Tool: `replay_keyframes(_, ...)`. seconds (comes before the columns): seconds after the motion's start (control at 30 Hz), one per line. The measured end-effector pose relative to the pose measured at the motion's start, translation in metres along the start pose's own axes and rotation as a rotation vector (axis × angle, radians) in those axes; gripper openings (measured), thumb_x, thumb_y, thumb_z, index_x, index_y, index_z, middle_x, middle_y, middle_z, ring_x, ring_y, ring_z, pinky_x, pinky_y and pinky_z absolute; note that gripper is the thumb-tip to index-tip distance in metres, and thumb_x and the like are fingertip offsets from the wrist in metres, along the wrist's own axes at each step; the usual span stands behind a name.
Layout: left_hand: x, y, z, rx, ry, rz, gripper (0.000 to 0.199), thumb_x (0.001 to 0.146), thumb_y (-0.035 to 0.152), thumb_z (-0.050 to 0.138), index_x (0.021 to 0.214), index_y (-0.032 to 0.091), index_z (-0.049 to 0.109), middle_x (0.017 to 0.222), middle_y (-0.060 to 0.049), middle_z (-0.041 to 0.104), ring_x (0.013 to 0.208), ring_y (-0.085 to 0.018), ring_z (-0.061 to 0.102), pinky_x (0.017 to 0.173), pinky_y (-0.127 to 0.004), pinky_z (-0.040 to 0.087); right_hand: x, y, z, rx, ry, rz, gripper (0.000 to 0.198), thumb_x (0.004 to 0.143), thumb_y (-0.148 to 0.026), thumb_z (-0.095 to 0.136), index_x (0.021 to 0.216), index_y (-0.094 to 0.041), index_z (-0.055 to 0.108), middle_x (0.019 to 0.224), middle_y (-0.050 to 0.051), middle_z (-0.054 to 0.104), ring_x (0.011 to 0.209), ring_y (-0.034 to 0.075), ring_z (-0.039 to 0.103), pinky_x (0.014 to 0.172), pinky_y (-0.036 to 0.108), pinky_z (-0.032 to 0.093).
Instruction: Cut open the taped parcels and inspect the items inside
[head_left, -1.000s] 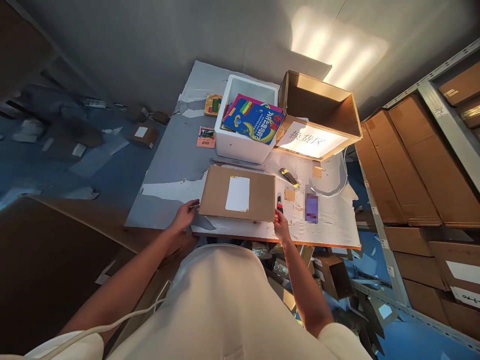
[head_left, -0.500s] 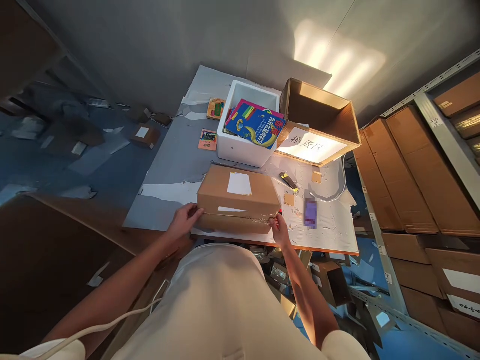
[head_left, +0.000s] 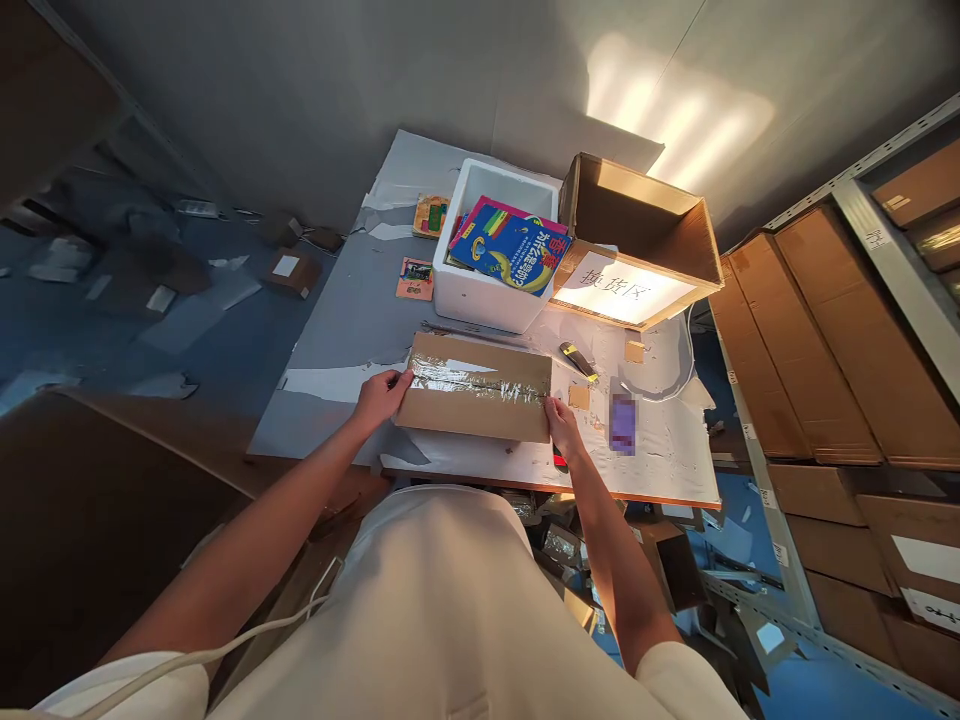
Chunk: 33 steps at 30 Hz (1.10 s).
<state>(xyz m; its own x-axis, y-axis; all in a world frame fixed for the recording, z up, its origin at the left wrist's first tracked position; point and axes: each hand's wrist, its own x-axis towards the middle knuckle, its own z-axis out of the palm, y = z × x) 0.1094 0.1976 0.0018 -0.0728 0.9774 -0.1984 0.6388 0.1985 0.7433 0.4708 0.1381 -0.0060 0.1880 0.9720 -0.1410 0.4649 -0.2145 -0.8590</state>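
A brown cardboard box [head_left: 472,415] is held between both my hands above the front of the table, its face with a strip of shiny clear tape turned up toward me. My left hand [head_left: 381,398] grips its left end, fingers at the edge by the tape. At the opposite end, my right hand [head_left: 561,425] has its fingers closed on the right edge. Part of a white label [head_left: 471,366] shows on the far side of the tape. Beneath my right wrist, a small red and black object [head_left: 559,459] is partly hidden.
Behind stand a white foam box [head_left: 480,305] with books [head_left: 514,245] in it and an open carton [head_left: 641,240] with a handwritten sign. A yellow-black box cutter [head_left: 577,360] and a blurred purple item [head_left: 622,422] lie to the right. Shelving [head_left: 862,230] with cartons borders the right side.
The box has been tipped so its taped side, earlier facing my body, now faces up. Both hands have risen with it, moving a little away from me.
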Motion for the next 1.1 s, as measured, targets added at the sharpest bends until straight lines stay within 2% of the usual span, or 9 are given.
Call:
replay_keyframes(0.13,-0.013,-0.028,0.005,-0.267,-0.081,0.002,0.058,0.081,0.062,0.037,0.1,0.015,0.068,0.094,-0.01,0.072,0.086,-0.022,0.066,0.074,-0.032,0.051,-0.017,0.018,0.002,0.226,0.016,0.115,0.063,0.084,-0.068,0.037,0.113,-0.018,0.062,0.093,0.008,0.068,0.081,0.02,0.062,0.067,0.032,0.05)
replay_keyframes(0.2,-0.022,-0.043,0.007,-0.314,-0.125,0.022,0.059,0.076,0.056,0.046,0.113,0.014,0.064,0.105,-0.012,0.071,0.097,-0.025,0.066,0.085,-0.037,0.052,-0.028,0.03,0.004,0.257,0.034,0.133,0.059,0.083,-0.06,0.043,0.122,-0.018,0.058,0.103,0.01,0.067,0.086,0.021,0.064,0.072,0.034,0.052)
replay_keyframes(0.27,-0.032,-0.057,0.009,-0.3,-0.181,0.068,0.063,0.07,0.05,0.055,0.121,0.014,0.061,0.111,-0.013,0.069,0.105,-0.028,0.064,0.092,-0.041,0.049,-0.038,0.042,0.005,0.219,-0.016,0.098,0.053,0.08,-0.049,0.052,0.125,-0.021,0.056,0.113,0.011,0.065,0.096,0.022,0.063,0.08,0.038,0.053)
replay_keyframes(0.37,-0.045,-0.068,0.013,-0.236,-0.258,0.14,0.06,0.066,0.045,0.061,0.119,0.016,0.062,0.116,-0.013,0.067,0.108,-0.031,0.062,0.093,-0.042,0.048,-0.05,0.052,0.008,0.105,-0.115,0.039,0.055,0.072,-0.034,0.061,0.126,-0.026,0.055,0.122,0.008,0.062,0.111,0.024,0.058,0.092,0.044,0.049)
replay_keyframes(0.47,-0.051,-0.069,0.021,-0.192,-0.261,0.134,0.051,0.068,0.05,0.061,0.108,0.019,0.066,0.11,-0.011,0.07,0.105,-0.032,0.062,0.091,-0.041,0.049,-0.053,0.052,0.017,0.088,-0.132,0.044,0.051,0.073,-0.033,0.062,0.123,-0.026,0.056,0.121,0.009,0.063,0.109,0.024,0.059,0.094,0.047,0.048)
replay_keyframes(0.67,-0.048,-0.065,0.027,-0.191,-0.231,0.1,0.052,0.075,0.059,0.051,0.104,0.018,0.066,0.093,-0.009,0.072,0.085,-0.026,0.064,0.08,-0.037,0.05,-0.046,0.046,0.026,0.135,-0.108,0.037,0.039,0.078,-0.045,0.059,0.109,-0.021,0.059,0.11,0.01,0.066,0.101,0.024,0.061,0.082,0.039,0.052)
replay_keyframes(0.87,-0.041,-0.028,-0.002,-0.109,-0.043,0.143,0.05,0.081,0.06,0.047,0.097,0.017,0.067,0.098,-0.01,0.07,0.085,-0.022,0.062,0.072,-0.029,0.046,-0.029,0.016,0.005,-0.043,-0.011,-0.093,0.039,0.086,-0.057,0.045,0.086,-0.021,0.059,0.089,0.007,0.062,0.084,0.021,0.057,0.075,0.036,0.049)
replay_keyframes(0.97,-0.024,-0.006,-0.012,0.043,0.01,0.083,0.049,0.085,0.059,0.04,0.079,0.018,0.067,0.078,-0.006,0.068,0.071,-0.02,0.058,0.064,-0.029,0.039,-0.008,-0.003,0.002,-0.198,0.039,-0.119,0.05,0.091,-0.061,0.031,0.069,-0.022,0.055,0.075,0.005,0.059,0.074,0.02,0.054,0.072,0.035,0.045)
replay_keyframes(1.1,0.004,0.005,-0.007,0.131,-0.022,0.013,0.051,0.086,0.059,0.039,0.058,0.02,0.057,0.057,-0.004,0.056,0.059,-0.018,0.049,0.056,-0.028,0.028,0.021,-0.009,0.009,-0.303,0.026,-0.011,0.061,0.087,-0.069,0.026,0.057,-0.023,0.051,0.064,0.005,0.057,0.064,0.02,0.052,0.066,0.035,0.043)
